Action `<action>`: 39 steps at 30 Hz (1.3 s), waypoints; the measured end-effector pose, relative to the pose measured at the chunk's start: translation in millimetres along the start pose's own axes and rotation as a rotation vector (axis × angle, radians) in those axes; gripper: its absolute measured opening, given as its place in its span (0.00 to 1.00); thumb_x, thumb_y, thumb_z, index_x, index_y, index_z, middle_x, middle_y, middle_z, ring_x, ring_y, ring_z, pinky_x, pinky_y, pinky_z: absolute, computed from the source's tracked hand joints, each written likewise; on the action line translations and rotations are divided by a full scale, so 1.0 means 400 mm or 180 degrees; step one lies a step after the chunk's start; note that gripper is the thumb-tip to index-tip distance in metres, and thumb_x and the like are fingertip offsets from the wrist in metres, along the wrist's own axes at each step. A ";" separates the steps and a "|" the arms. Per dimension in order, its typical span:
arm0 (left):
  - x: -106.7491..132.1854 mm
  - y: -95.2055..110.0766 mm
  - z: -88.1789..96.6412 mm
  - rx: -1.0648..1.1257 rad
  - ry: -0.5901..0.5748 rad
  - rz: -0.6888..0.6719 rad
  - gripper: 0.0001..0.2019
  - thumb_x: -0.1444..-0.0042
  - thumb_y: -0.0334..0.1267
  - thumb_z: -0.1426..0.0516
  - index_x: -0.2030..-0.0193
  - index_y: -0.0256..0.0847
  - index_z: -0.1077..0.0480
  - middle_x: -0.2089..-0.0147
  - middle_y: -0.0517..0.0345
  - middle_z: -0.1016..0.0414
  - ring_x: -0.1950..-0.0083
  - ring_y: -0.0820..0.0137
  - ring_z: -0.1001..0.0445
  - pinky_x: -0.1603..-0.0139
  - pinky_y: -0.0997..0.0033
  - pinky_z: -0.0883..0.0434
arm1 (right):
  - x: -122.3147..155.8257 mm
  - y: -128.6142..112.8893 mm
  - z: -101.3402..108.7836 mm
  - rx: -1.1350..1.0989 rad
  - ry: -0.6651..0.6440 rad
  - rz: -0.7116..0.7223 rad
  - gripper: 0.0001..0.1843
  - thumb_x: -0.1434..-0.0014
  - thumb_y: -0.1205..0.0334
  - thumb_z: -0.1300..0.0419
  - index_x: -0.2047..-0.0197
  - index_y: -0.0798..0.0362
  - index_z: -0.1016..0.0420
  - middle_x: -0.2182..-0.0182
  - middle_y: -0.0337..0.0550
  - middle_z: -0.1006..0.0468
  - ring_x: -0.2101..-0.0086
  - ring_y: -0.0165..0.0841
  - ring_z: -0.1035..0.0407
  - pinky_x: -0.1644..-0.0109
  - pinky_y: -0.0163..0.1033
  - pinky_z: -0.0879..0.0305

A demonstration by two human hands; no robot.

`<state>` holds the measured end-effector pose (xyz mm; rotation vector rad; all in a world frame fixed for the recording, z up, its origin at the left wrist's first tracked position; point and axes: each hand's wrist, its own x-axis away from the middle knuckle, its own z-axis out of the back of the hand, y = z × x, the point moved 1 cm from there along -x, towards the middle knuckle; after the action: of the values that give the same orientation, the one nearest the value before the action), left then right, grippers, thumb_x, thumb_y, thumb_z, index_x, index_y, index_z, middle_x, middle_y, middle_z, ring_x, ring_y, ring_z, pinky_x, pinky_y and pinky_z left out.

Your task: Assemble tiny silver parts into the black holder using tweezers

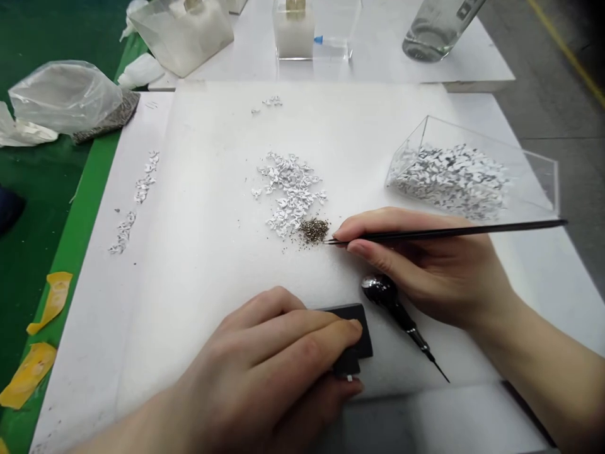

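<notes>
My left hand (278, 353) is closed around a black block (352, 315), its thumb below and fingers on top. A tiny white piece (350, 378) pokes out at the block's near edge. In my right hand (439, 271) are black tweezers (454, 232), with their tips at a small pile of tiny brassy screws (314, 231). Whether the tips pinch a screw is too small to tell. Touching that pile is a heap of small white parts (293, 189). Beneath my right hand lies a black screwdriver (397, 312) with a silver cap, its thin shaft pointing toward me.
A clear tray (543, 183) of white parts stands at the right. More white parts (123, 233) lie along the left. Behind are acrylic containers (295, 38) and a glass of liquid (430, 38). Plastic bags (66, 94) and yellow tape (31, 375) are at the left edge.
</notes>
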<state>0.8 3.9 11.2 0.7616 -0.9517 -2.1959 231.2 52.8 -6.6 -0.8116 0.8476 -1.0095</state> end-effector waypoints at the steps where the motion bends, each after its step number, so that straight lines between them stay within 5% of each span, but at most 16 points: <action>1: 0.000 -0.001 0.000 0.0047 -0.0025 0.0004 0.13 0.31 0.31 0.38 0.42 0.35 0.25 0.51 0.54 0.14 0.57 0.70 0.22 0.52 0.71 0.19 | 0.000 0.000 0.000 0.0003 -0.0010 0.0004 0.10 0.33 0.69 0.32 0.52 0.45 0.14 0.55 0.41 0.12 0.54 0.39 0.17 0.51 0.42 0.16; 21: -0.011 -0.011 0.007 0.0219 -0.0036 0.0042 0.13 0.31 0.32 0.37 0.42 0.36 0.25 0.53 0.52 0.14 0.58 0.67 0.21 0.54 0.70 0.19 | -0.003 0.000 0.001 -0.0005 -0.0136 0.0187 0.12 0.33 0.69 0.32 0.50 0.44 0.14 0.54 0.41 0.12 0.53 0.40 0.17 0.44 0.44 0.17; 39: -0.009 -0.012 0.009 0.0178 -0.0073 -0.0005 0.13 0.31 0.32 0.38 0.41 0.36 0.25 0.52 0.50 0.13 0.58 0.67 0.19 0.53 0.69 0.17 | 0.000 0.001 0.000 0.0036 -0.0024 -0.0117 0.08 0.32 0.67 0.33 0.53 0.45 0.15 0.57 0.40 0.12 0.56 0.38 0.17 0.55 0.39 0.16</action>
<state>-1.1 10.6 10.4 0.7648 -1.0280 -2.1917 231.3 53.0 -6.9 -0.8236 0.8225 -1.0422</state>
